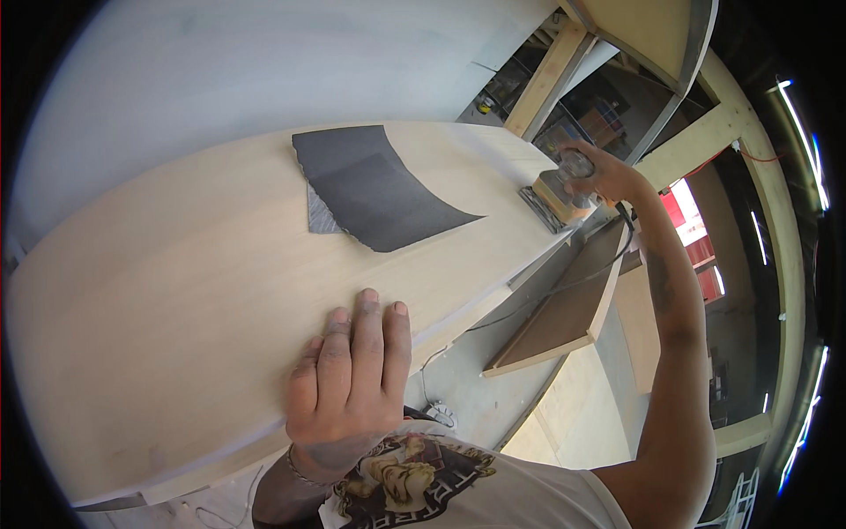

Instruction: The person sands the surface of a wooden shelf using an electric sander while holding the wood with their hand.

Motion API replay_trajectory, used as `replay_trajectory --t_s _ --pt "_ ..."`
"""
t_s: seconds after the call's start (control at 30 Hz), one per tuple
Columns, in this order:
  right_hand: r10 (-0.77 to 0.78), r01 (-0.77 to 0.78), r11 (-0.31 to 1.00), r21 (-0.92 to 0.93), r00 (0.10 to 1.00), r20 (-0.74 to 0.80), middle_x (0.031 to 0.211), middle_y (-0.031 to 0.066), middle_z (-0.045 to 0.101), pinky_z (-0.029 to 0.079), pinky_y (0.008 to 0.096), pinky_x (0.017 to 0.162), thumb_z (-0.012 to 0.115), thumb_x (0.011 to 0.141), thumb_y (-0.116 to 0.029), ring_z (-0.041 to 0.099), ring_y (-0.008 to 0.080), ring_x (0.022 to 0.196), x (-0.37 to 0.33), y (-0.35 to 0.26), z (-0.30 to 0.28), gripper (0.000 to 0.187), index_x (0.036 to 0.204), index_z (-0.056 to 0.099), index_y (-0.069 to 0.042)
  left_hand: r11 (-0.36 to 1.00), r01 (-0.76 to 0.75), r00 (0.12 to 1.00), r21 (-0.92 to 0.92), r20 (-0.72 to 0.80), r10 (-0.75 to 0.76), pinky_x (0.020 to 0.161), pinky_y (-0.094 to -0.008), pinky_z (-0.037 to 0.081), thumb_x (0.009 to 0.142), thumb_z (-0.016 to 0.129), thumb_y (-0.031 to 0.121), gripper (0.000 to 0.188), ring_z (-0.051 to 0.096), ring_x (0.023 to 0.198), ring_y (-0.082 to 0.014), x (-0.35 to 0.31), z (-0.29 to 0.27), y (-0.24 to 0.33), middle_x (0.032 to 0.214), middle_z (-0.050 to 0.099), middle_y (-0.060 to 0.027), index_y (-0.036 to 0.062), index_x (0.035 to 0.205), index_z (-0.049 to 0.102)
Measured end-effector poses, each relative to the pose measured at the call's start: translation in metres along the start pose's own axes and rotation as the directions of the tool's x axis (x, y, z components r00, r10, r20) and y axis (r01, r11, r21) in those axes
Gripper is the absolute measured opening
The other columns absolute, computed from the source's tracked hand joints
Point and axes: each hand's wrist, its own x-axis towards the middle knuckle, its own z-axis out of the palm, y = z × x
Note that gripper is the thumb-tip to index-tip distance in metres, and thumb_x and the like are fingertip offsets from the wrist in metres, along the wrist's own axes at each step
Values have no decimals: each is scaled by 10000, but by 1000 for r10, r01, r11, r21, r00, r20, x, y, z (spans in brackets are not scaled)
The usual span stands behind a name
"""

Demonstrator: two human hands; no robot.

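Observation:
My left hand point(351, 375) lies flat on the near edge of a pale wooden panel point(194, 317), fingers stretched out and holding nothing. At the panel's far right end, my right hand point(608, 174) is wrapped round the top of an electric sander point(555, 194), whose flat pad rests on the wood. A dark cord trails down from the sander. Between my hands, toward the far side, a curled sheet of dark grey sandpaper point(374, 185) lies on the panel. A smaller grey piece point(324, 212) sticks out from under its left edge.
A pale wall point(264, 62) rises behind the panel. Timber posts and framing point(551, 75) stand at the back right, close to my right hand. Brown-faced boards point(564, 304) lean below the panel on the right. The sander's cord point(564, 286) hangs past them toward the floor.

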Motion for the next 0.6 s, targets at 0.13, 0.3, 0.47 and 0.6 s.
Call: replay_trajectory --t_s 0.13,0.3,0.47,0.6 --pt "60 -60 998 -5 998 -1 1193 135 682 523 378 920 840 813 -240 643 261 1031 -6 -14 -3 757 1486 494 -210 1000 -8 1000 -8 2 8 826 -276 511 944 694 251 137 713 939 -140 -4 -30 11 1108 784 34 225 1048 780" --pt "6 -7 999 -46 1000 -31 1170 136 694 525 373 894 834 817 -233 656 257 980 -24 -40 -9 756 1492 496 -216 1000 -15 1000 16 -7 15 843 -266 514 958 678 244 146 712 973 -139 -14 -80 20 1125 783 22 213 1062 775" --pt "44 -49 997 -68 997 -61 1179 139 704 521 380 903 836 820 -247 657 252 1057 -42 -58 -17 755 1498 503 -225 1000 -18 1000 9 17 18 811 -277 518 924 690 251 165 712 942 -140 -26 -143 34 1129 781 36 225 1057 784" --pt "70 -70 998 0 998 11 1272 195 683 528 426 906 856 795 -351 658 344 1119 -38 -55 -18 816 1518 486 -276 999 -34 999 14 6 34 800 -276 518 923 702 244 167 711 939 -141 -32 -175 53 1123 784 31 224 1066 785"
